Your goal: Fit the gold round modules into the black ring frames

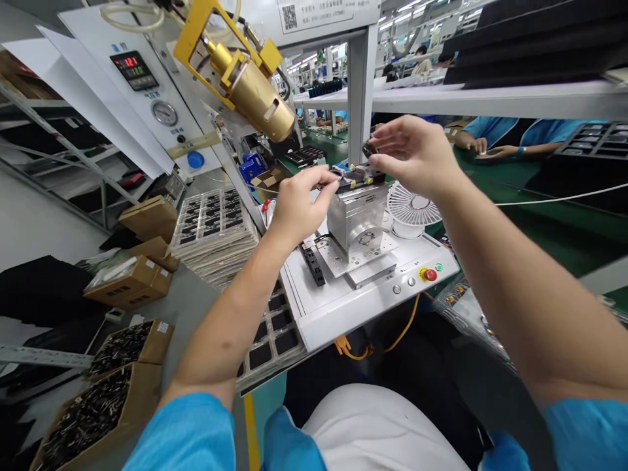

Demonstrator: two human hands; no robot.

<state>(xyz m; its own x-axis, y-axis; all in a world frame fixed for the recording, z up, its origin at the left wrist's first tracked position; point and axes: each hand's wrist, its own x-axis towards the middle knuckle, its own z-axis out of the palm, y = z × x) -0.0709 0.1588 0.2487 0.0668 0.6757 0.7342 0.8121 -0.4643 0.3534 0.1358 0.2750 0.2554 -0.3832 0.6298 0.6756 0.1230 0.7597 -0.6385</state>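
My left hand (299, 203) is closed in a pinch at the left end of a dark fixture plate (360, 178) on top of a metal block (356, 219); what it pinches is too small to make out. My right hand (415, 154) hovers just above the plate's right end, its fingers curled round a small dark part (369, 149). The block stands on a white machine base (343, 294) with a red stop button (430, 275). A brass press head (255, 91) hangs above and to the left.
A stack of part trays (213, 232) lies to the left, another tray (272, 333) under my left forearm. Cardboard boxes of small dark parts (98, 399) sit at bottom left. A small white fan (412, 209) stands behind the block. Another person's hands (483, 147) work across the green bench.
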